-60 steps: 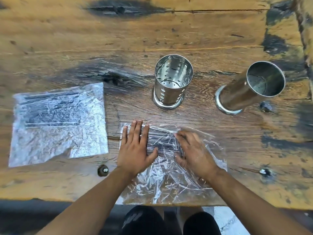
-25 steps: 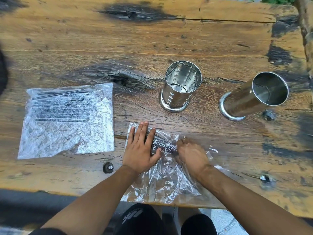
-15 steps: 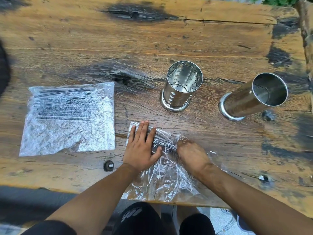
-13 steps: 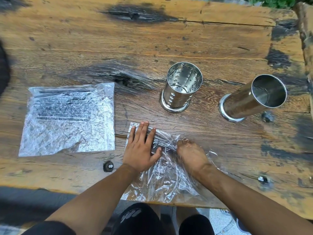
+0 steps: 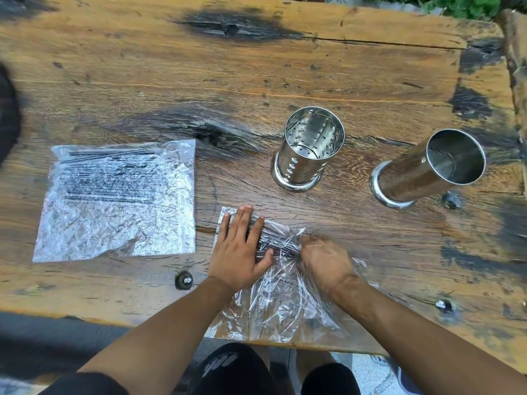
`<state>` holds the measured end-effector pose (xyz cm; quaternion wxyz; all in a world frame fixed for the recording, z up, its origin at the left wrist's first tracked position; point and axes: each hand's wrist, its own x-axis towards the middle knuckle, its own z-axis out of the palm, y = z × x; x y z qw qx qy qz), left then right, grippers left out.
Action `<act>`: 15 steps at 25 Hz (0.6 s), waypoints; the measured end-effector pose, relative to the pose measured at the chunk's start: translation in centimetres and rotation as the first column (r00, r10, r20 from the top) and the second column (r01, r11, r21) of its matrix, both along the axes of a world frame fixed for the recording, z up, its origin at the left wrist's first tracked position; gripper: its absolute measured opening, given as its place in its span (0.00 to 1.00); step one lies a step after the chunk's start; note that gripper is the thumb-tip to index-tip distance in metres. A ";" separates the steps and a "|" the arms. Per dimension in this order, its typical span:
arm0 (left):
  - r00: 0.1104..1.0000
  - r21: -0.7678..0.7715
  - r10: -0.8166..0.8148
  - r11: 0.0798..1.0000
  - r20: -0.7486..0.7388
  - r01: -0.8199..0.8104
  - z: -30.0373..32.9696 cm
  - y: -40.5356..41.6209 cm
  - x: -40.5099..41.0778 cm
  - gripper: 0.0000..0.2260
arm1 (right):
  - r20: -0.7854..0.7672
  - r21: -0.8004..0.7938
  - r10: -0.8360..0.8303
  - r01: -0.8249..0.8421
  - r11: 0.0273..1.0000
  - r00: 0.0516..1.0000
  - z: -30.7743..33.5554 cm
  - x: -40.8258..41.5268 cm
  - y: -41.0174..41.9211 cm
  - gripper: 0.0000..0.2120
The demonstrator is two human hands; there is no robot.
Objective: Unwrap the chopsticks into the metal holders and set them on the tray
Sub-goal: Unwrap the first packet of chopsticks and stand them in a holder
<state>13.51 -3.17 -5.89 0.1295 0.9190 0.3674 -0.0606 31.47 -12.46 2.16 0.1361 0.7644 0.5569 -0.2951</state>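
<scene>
Curled since 2.4 s ago: right hand [image 5: 325, 262] fingers [image 5: 306, 240] bunching crinkled clear plastic bag [image 5: 273, 309]; left hand [image 5: 239, 252] flat, fingers spread, at 9 o'clock.

The desk [image 5: 285, 81] is brown wood with black stains. Both metal holders [image 5: 309, 149] [image 5: 427, 169] are shiny silver; one has perforation dots. The plastic wraps [image 5: 114, 201] [image 5: 279, 303] are clear, showing black chopsticks [image 5: 108, 178].

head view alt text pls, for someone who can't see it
Two bare hands work a clear plastic bag of dark chopsticks at a wooden table's near edge: the left hand presses flat, the right hand grips the wrap. Beyond stand two empty metal holders, one perforated, one plain; a second bag lies left.
</scene>
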 end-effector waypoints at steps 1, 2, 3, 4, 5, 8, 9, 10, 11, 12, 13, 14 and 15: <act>1.000 -0.004 0.000 1.000 -0.008 0.000 0.1 0.0 0.1 0.34 | -0.002 0.013 0.005 -0.005 1.000 1.000 -0.1 0.0 -0.1 0.15; 1.000 -0.011 0.000 1.000 -0.020 0.000 0.1 0.0 0.1 0.35 | -0.010 0.019 -0.002 0.002 1.000 1.000 -0.2 0.0 -0.1 0.15; 0.999 -0.018 -0.002 1.000 -0.033 0.001 0.2 0.1 0.2 0.35 | -0.023 0.018 -0.015 0.015 1.000 1.000 -0.4 0.0 -0.2 0.14; 0.999 -0.023 -0.004 1.000 -0.045 0.003 0.2 0.1 0.2 0.35 | -0.050 0.024 -0.049 0.050 0.998 0.998 -0.3 0.0 -0.3 0.13; 0.999 -0.022 -0.005 1.000 -0.052 0.004 0.2 0.1 0.2 0.35 | -0.081 0.036 -0.072 0.075 0.997 0.994 -0.3 0.1 -0.4 0.12; 0.999 -0.019 -0.006 1.000 -0.052 0.005 0.1 0.1 0.2 0.35 | -0.095 0.055 -0.045 0.051 0.997 0.994 0.2 0.6 -0.4 0.11; 0.999 -0.019 -0.006 1.000 -0.040 0.005 0.1 0.1 0.2 0.36 | -0.086 0.061 -0.027 0.032 0.998 0.996 0.3 0.9 -0.4 0.12; 0.999 -0.019 -0.005 1.000 -0.033 0.004 0.0 0.1 0.2 0.36 | -0.081 0.063 -0.026 0.031 0.998 0.996 0.3 1.2 -0.5 0.13; 0.999 -0.020 -0.004 1.000 -0.038 0.003 -0.1 0.1 0.2 0.37 | -0.078 0.044 -0.035 0.038 0.998 0.996 0.3 1.6 -0.7 0.14; 0.998 -0.027 -0.003 1.000 -0.055 0.002 0.0 0.1 0.2 0.37 | -0.065 0.019 -0.059 0.060 0.998 0.996 0.3 2.0 -1.1 0.13; 0.997 -0.035 -0.004 0.999 -0.079 0.001 0.0 0.2 0.3 0.38 | -0.055 -0.006 -0.107 0.106 0.994 0.993 0.3 2.5 -1.7 0.13; 0.995 -0.040 -0.007 0.999 -0.104 0.003 0.1 0.3 0.4 0.39 | -0.046 -0.025 -0.154 0.153 0.988 0.987 0.5 3.2 -2.4 0.13; 0.992 -0.044 -0.011 0.999 -0.128 0.006 0.2 0.3 0.5 0.39 | -0.033 -0.052 -0.174 0.172 0.984 0.984 0.6 3.7 -3.2 0.14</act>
